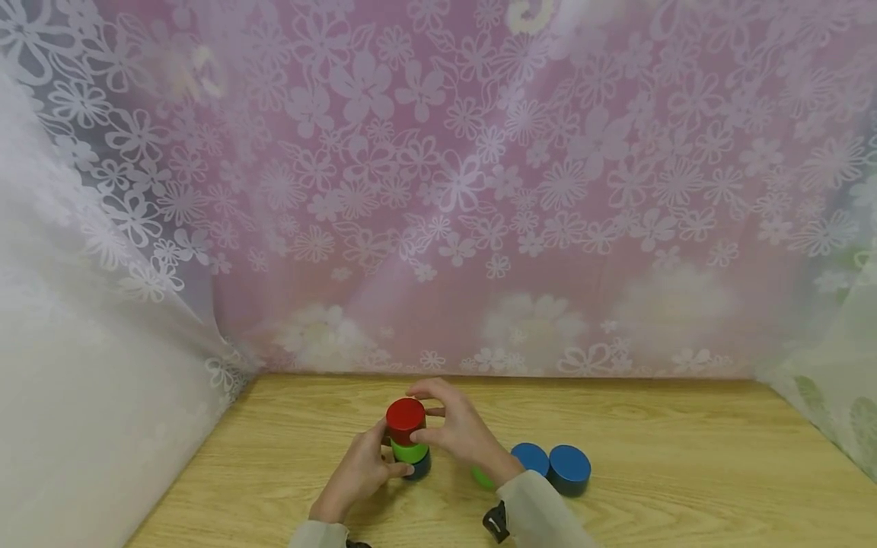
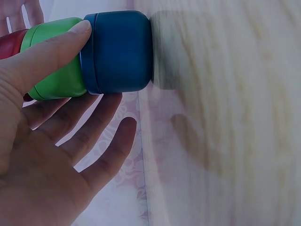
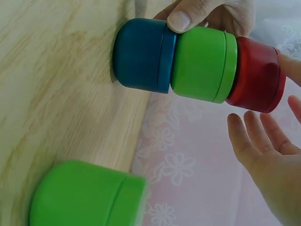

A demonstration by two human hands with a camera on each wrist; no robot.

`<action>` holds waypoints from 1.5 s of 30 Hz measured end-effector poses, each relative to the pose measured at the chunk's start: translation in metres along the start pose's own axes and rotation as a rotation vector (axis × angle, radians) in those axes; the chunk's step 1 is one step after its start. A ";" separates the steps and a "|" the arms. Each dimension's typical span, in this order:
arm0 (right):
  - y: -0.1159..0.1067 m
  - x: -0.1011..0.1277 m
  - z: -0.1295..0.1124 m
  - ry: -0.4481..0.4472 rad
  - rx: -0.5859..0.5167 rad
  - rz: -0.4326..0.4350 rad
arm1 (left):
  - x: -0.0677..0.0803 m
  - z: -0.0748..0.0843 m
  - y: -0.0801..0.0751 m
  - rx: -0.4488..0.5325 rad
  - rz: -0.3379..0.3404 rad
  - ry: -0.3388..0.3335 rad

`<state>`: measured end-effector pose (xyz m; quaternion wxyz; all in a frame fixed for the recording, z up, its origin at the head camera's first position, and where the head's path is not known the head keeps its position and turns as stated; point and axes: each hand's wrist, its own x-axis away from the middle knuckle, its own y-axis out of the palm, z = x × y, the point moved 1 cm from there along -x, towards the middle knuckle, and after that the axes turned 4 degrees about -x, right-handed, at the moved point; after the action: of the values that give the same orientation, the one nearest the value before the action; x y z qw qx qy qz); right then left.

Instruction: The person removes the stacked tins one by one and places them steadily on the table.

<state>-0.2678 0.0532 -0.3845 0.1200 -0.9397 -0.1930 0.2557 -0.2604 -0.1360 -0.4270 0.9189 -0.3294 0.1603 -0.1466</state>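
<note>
Closest to me is the loose green jar (image 1: 482, 478), half hidden behind my right wrist on the wooden table (image 1: 685, 487), with two blue jars (image 1: 558, 466) just past it on the right side, touching each other.

Then the stack itself, sitting mid-table: blue jar (image 2: 120, 52) on the bottom, green jar (image 3: 203, 63) on that, red jar (image 1: 406, 419) on top. My left hand (image 1: 359, 472) is down low with the thumb pressed across the green/blue seam, and the other fingers are spread out straight behind the stack, not wrapped around anything. My right hand (image 1: 455, 430) is up at the red one: fingers arched over it, thumb on its side, so I'd call it a light pinch, though the wrist view shows most of those fingertips a bit apart from the jar.

From the right wrist view the red jar looks tilted and shifted off the green lid, not seated flat. So my take is to keep the left thumb steady on the lower two, nudge the red one square, and ease off gently rather than yanking my fingers away.

Behind it all is the pink flowery curtain (image 1: 479, 190).
</note>
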 end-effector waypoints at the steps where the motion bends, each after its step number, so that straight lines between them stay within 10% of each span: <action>1: 0.001 0.000 0.001 -0.009 0.005 0.002 | 0.000 0.000 0.000 -0.002 0.000 -0.003; 45: -0.001 0.008 -0.004 -0.079 0.125 0.002 | -0.001 0.000 -0.001 0.046 -0.030 -0.022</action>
<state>-0.2592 0.0572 -0.3842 0.1704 -0.9197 -0.1805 0.3042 -0.2612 -0.1364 -0.4268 0.9256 -0.3121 0.1419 -0.1605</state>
